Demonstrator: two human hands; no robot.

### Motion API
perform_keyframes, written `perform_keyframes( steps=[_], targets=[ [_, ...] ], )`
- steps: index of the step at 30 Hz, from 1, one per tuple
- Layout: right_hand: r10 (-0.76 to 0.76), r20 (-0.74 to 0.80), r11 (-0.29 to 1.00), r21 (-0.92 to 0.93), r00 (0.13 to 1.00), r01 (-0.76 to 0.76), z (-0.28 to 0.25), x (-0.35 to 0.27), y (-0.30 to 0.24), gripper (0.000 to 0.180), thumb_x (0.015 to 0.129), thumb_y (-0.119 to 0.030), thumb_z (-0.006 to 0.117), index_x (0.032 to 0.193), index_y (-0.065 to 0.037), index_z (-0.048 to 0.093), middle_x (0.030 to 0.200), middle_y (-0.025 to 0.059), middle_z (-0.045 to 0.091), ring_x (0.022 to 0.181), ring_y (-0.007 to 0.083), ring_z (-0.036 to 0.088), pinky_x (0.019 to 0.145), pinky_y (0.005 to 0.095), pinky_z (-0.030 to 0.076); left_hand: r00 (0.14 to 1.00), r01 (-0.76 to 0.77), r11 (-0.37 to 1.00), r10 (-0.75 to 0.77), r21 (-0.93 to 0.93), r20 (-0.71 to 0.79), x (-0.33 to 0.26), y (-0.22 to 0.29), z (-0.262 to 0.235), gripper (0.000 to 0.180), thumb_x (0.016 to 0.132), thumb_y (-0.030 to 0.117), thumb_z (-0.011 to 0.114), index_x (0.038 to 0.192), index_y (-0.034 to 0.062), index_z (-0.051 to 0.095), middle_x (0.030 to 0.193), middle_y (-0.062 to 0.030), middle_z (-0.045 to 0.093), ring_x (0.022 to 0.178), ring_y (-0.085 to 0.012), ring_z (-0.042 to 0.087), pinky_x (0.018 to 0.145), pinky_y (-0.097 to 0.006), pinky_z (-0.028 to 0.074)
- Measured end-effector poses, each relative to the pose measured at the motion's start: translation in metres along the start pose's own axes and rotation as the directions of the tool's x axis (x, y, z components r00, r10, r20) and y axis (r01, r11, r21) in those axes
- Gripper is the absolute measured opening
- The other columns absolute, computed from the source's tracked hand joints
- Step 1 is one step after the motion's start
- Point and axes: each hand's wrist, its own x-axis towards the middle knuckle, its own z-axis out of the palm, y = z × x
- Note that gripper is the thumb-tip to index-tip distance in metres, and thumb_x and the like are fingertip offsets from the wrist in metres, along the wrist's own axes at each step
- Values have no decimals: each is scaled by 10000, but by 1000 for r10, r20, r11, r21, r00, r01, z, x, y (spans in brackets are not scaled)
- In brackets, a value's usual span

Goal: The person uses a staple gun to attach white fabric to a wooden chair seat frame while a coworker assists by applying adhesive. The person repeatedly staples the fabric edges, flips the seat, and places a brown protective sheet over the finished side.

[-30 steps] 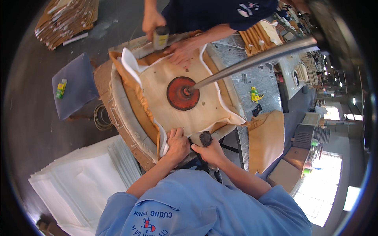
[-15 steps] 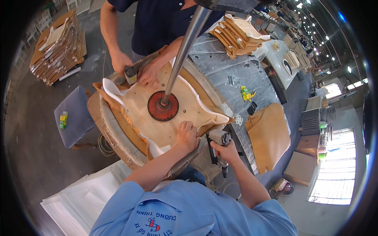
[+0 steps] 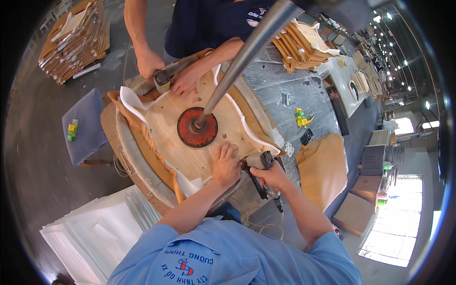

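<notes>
A pale wooden seat panel [image 3: 164,128] lies with brown cover material [image 3: 137,135] and white padding [image 3: 244,121] around its edges. A round red press plate [image 3: 185,135] on a metal rod [image 3: 237,66] bears on its middle. My left hand [image 3: 226,166] is closed at the near edge, fingers bent over the wood and pressing the cover there. My right hand [image 3: 271,175] grips a staple gun [image 3: 260,160], its nose at the panel's near right corner beside my left hand. The cover's fold under my left hand is hidden.
Across from me a co-worker's hand [image 3: 185,85] presses the panel, the other holding a second staple gun [image 3: 162,81]. Right stands a grey table [image 3: 266,80] with a brown sheet stack [image 3: 323,166] and a yellow-green box [image 3: 301,118]. White sheets [image 3: 95,232] lie lower left.
The staple gun in my right hand has moved up and left, against the panel's near right corner. The brown cover corner there sits lower. The whole view has shifted slightly.
</notes>
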Motion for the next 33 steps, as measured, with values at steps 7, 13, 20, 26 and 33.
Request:
perform_keyframes(
  steps=[7,13,20,26,33],
  targets=[
    [38,-4,983,-178,999,-38,8,13,-28,227,963,-212,871,1038,-34,750,781,13,702,501,109,573,454,315,443,1000,13,1000,-13,8,-26,1,-3,2,192,898,216,768,978,62,850,1513,-90,589,1584,-362,383,1350,-598,224],
    [-31,-79,984,-177,996,16,11,16,-26,230,956,-208,878,1041,-34,753,776,17,695,504,113,573,455,314,444,999,46,999,-47,13,23,-10,-2,-7,214,932,271,786,945,68,853,1605,-82,550,1629,-375,338,1359,-623,192],
    [3,56,997,-78,998,1,6,5,-18,342,934,-235,899,1125,9,754,766,39,712,511,119,602,462,313,473,997,75,997,-75,28,21,-10,-5,-7,206,932,268,775,941,83,863,1622,-71,539,1642,-372,314,1371,-601,160],
    [-8,-19,983,-186,1000,5,23,10,-28,298,939,-223,895,1094,-21,738,801,16,706,506,103,572,465,310,457,997,67,997,-68,25,20,-8,-5,-8,198,924,254,767,939,83,865,1622,-77,540,1640,-372,317,1371,-594,164],
    [-24,39,987,-159,999,30,19,5,-23,359,935,-238,895,1157,0,744,778,36,707,524,115,603,468,314,481,998,60,998,-59,21,-33,-24,-8,-14,228,935,297,778,919,80,849,1643,-82,532,1657,-382,296,1364,-616,172]
  ],
)
